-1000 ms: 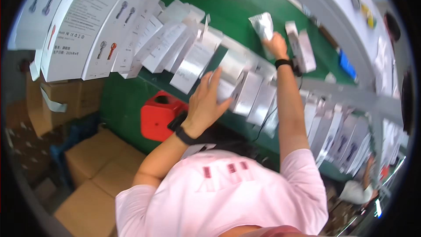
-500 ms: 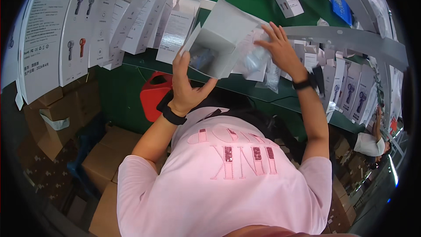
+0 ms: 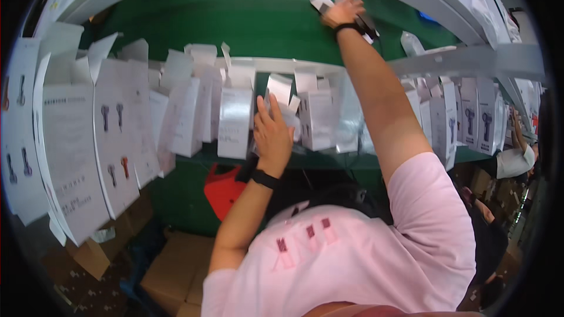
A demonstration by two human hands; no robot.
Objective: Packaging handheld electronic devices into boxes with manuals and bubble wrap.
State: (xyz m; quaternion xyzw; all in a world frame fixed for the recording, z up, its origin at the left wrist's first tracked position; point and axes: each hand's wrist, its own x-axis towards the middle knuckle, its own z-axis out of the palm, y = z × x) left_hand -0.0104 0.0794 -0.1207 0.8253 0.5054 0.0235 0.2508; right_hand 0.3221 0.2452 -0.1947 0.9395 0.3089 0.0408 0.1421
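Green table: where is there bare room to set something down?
Bare: the green table beyond the white boxes, left of the right hand. Crowded: the near side, with boxes packed on both sides of the left hand.

White boxes [image 3: 235, 123] block the front; green tabletop [image 3: 217, 17] behind leaves room.

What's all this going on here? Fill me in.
A person in a pink T-shirt is handling white cartons with both hands. The right hand reaches far across the green tabletop onto a small white box. The left hand is at a small open carton close by; whether it grips is unclear. Handheld-fan cartons stand in a row, many with flaps up.
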